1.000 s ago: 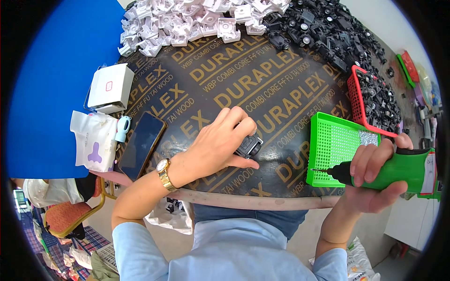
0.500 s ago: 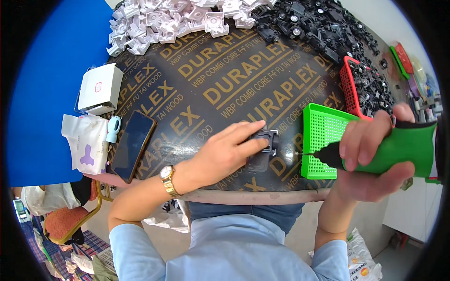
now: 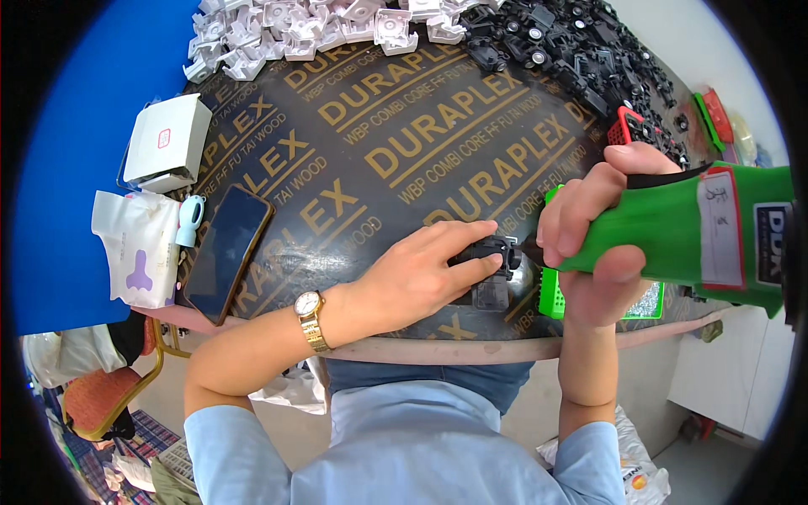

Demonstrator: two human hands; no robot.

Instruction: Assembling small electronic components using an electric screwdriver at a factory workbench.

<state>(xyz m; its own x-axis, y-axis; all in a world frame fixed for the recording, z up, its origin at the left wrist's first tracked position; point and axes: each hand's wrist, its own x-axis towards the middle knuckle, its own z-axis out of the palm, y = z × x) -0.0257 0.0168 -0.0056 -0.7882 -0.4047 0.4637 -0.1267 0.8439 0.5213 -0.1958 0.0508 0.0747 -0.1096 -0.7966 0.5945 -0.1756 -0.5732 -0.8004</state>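
My left hand [image 3: 425,268] rests at the table's front, its thumb and forefinger closed around a small black plastic assembly [image 3: 508,251]. A flat greyish piece [image 3: 491,296] shows just below that assembly; whether the two are joined I cannot tell. In my right hand [image 3: 589,240] is a green electric screwdriver [image 3: 673,231], lying level and pointing left. Its black nose [image 3: 530,250] meets or nearly meets the right side of the assembly, and the bit's tip is hidden there. Behind my right hand sits a green perforated basket [image 3: 551,296], partly covered.
White plastic parts [image 3: 303,34] are heaped at the far left, black wheeled parts [image 3: 581,59] at the far right. A red basket [image 3: 621,128] stands beside the black heap. On the left lie a phone [image 3: 227,252], a white box [image 3: 168,139] and a tissue pack [image 3: 139,252].
My right hand has brought the electric screwdriver leftward, from over the green basket up to the black assembly. My left hand keeps hold of the assembly, a little further right in view.
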